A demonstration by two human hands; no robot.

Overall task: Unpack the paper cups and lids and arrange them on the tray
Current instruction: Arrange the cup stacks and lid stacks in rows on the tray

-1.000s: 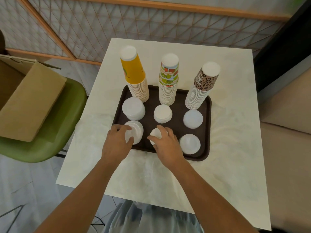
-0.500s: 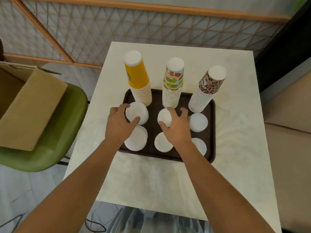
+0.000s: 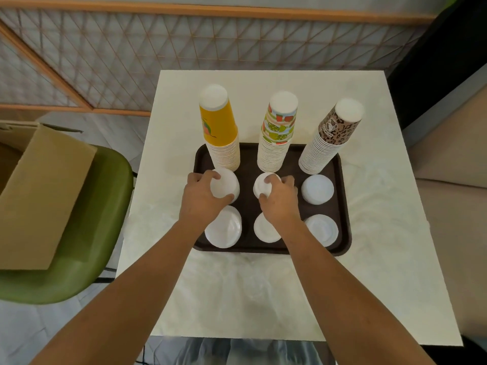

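Observation:
A dark brown tray [image 3: 247, 159] sits on the white table. Along its far side stand three upturned cup stacks: yellow [image 3: 220, 130], fruit-patterned [image 3: 276, 133] and leopard-patterned [image 3: 329, 138]. In front of them lie several stacks of white lids. My left hand [image 3: 201, 198] grips the middle-left lid stack [image 3: 228, 184] with curled fingers. My right hand [image 3: 280, 201] grips the middle-centre lid stack [image 3: 262, 185]. Other lid stacks sit at front left [image 3: 225, 229], front centre [image 3: 263, 230], front right [image 3: 322, 230] and middle right [image 3: 317, 189].
An open cardboard box [image 3: 39, 196] rests on a green chair [image 3: 92, 246] left of the table [image 3: 237, 299]. A lattice screen [image 3: 184, 54] stands behind. A beige sofa [image 3: 453, 206] flanks the right side.
Both hands moved from the front row of lid stacks to the middle row and now close around those stacks. The view shifted slightly.

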